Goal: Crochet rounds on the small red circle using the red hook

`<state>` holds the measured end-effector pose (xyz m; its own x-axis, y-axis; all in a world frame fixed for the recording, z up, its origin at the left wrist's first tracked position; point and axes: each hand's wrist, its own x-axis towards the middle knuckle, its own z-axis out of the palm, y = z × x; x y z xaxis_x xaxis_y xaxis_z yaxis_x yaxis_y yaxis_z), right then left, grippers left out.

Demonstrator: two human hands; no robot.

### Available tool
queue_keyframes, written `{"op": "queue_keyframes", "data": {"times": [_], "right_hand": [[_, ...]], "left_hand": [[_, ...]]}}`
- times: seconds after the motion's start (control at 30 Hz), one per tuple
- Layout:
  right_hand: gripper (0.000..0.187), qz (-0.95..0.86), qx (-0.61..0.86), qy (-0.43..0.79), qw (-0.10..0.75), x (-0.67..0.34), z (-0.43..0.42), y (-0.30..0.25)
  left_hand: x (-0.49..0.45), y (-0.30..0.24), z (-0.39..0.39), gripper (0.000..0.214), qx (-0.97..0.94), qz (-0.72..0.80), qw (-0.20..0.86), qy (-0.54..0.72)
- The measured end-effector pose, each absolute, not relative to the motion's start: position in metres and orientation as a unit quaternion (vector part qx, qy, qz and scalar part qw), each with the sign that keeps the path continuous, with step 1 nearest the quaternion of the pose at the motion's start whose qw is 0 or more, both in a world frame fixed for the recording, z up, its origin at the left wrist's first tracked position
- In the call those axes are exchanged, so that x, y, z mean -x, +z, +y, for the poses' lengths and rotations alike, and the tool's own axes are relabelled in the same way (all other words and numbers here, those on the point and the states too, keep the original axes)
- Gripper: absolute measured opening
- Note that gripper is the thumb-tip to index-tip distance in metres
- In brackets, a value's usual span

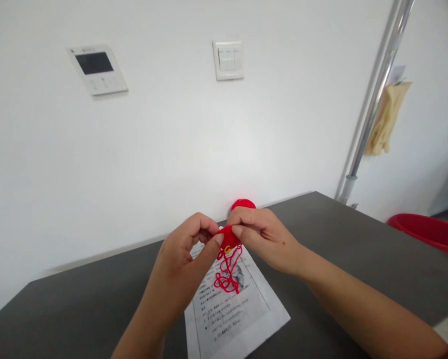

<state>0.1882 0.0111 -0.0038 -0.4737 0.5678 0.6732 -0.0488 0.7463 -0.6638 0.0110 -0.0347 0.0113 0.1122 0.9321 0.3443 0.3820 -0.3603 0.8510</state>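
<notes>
Between both hands is a small flat red piece (229, 238), possibly cloth, with a bit of yellow at its lower edge. My left hand (188, 254) pinches its left side between thumb and fingers. On the right side, my right hand (264, 237) grips it the same way. A tangled red cord (227, 274) trails below it over a printed sheet of paper (246, 329). Behind my right fingers, a round red object (243, 204) shows partly near the wall; its kind is hidden.
The dark grey table (328, 249) meets a white wall with a switch panel (229, 60) and an intercom screen (96, 70). At the right stand a metal pole (375, 99), hanging cream gloves (386, 119) and a red tub (429, 232) beyond the table edge.
</notes>
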Motion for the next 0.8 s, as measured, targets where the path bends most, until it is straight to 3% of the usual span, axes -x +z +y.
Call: {"op": "queue_keyframes", "data": {"times": [0.37,0.8], "right_hand": [[0.017,-0.793,0.167,0.334,0.482,-0.1877,0.0118,-0.0045],[0.014,-0.797,0.182,0.339,0.465,-0.188,0.0094,-0.0013]], "left_hand": [[-0.0165,0.0159,-0.04,0.011,-0.673,0.485,0.278,0.485],[-0.0108,0.0132,-0.0362,0.014,-0.717,0.51,0.261,0.397]]}}
